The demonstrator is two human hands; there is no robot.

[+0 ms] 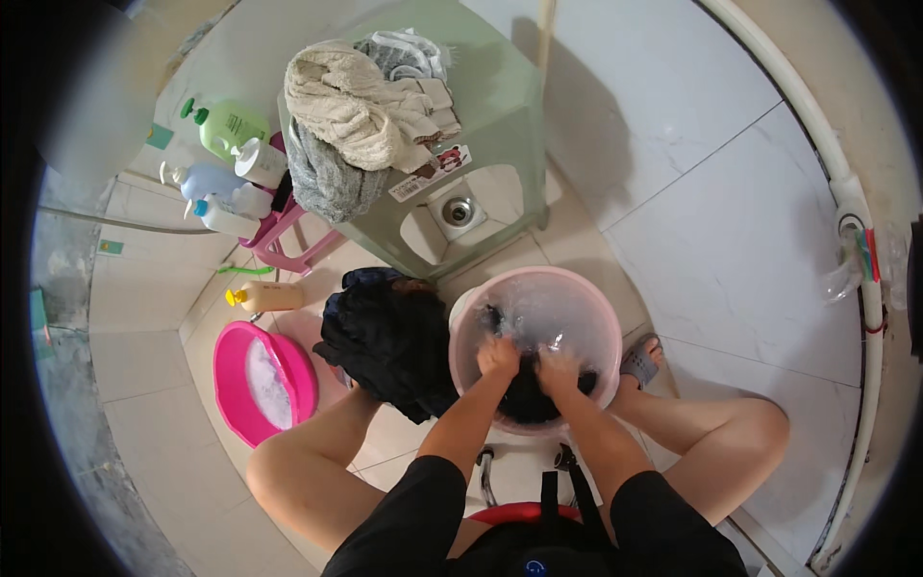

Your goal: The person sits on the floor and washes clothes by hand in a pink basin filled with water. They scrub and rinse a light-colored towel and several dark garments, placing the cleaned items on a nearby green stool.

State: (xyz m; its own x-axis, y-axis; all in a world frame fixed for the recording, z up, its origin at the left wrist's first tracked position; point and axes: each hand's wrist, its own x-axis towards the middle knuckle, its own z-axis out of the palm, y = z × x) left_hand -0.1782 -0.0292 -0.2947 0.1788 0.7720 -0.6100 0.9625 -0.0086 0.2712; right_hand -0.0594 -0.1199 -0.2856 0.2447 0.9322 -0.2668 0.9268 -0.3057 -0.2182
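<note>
The left hand [498,356] and right hand [559,371] are in the basin [613,332], at the black cloth [529,400] in the cloudy water. The fingers are partly hidden, so I cannot tell how open they are or whether they grip. The step seems to be washing; the next move probably calls for a firm hold. Beside the basin lies a dark pile [383,337]; beyond, a stool [502,115] carries towels [351,106].

Fairly bright light from an unseen source cast a soft shadow [586,115] on the wall [683,87] beyond the stool's [495,96] right edge. Glints dotted the water [548,303] inside the basin's [613,332] rim, where the black cloth [529,396] showed little detail. A pale shape [101,87] blurred at upper left, and the pipe [873,313] bent along the dark border.
</note>
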